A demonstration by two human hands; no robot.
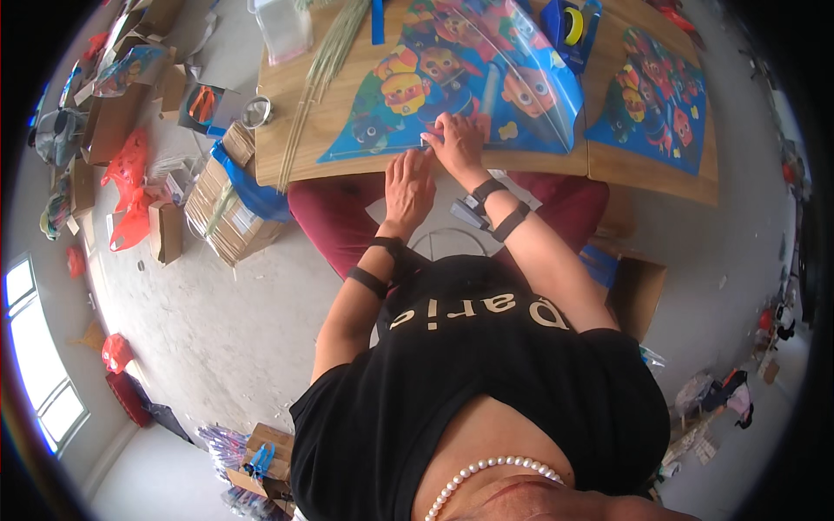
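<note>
A shiny blue plastic sheet (378,130), shaped like a kite and printed with cartoon figures, lies across the table in front of me. At its near edge, my left hand (409,187) rests with fingers pressed together and bent over that edge. Just right of it, my right hand (458,146) reaches over the sheet with thumb and forefinger pinched close together. What lies between those fingertips is too small to make out. The two hands almost touch. Long thin pale strips (323,80) lie left of the sheet, their ends by the table's front edge.
A second printed sheet (658,104) lies on the table at the right. A blue tape dispenser (569,33) with yellow tape stands at the back. A clear plastic tub (282,30) sits at the far left. Cartons (228,195) and red bags (130,178) crowd the floor.
</note>
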